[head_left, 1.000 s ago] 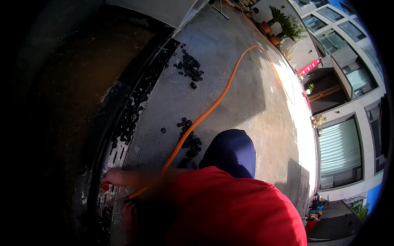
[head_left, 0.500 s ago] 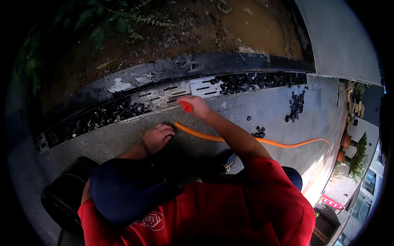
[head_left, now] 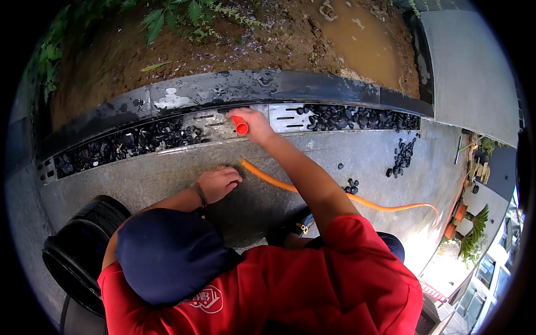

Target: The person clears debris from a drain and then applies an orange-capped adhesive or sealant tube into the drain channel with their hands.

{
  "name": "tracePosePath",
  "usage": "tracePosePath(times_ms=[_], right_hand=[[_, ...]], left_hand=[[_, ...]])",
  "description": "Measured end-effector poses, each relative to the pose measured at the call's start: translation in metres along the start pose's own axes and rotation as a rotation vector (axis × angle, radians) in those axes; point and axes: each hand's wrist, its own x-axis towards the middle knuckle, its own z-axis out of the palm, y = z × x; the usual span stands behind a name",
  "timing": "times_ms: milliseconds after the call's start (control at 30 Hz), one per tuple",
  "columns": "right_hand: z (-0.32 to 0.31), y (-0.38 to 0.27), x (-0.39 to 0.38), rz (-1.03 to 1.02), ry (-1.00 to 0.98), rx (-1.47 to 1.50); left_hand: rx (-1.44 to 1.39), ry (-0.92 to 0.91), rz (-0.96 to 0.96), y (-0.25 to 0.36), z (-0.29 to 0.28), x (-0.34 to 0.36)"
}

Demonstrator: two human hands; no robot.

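Note:
My right hand [head_left: 253, 124] grips a short red plastic pipe [head_left: 241, 127] over the slotted metal drain grate [head_left: 213, 124]. My left hand [head_left: 219, 182], fingers loosely spread, rests on grey paving, holding nothing. Just right of it lies the tip of an orange hose [head_left: 261, 175], which runs away to the right. Dark pebbles [head_left: 134, 144] lie along the drain on both sides of my right hand, with loose piles [head_left: 402, 156] on the paving. A lighter slotted plate [head_left: 288, 118] sits right of the pipe.
A black bucket [head_left: 78, 245] stands by my left side. Beyond the dark stone edging [head_left: 318, 85] is a muddy bed [head_left: 301, 50] with a brown puddle and leafy plants [head_left: 153, 25]. A concrete slab [head_left: 463, 67] is at upper right; terracotta pots [head_left: 460, 213] line the far right.
The view has swung from along the path to facing the drain. Since half a second ago my right hand with the red pipe has moved slightly up and left, toward the drain's far edge.

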Motion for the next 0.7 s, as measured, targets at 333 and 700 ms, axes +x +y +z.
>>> tracePosePath(times_ms=[333,700], right_hand=[[0.01,-0.014,-0.019,0.056,-0.099,0.097],[0.001,-0.019,-0.045,0.134,-0.215,-0.059]], left_hand=[[0.024,0.015,-0.091,-0.006,0.003,-0.01],[0.039,0.106,-0.088,-0.023,-0.005,-0.012]])
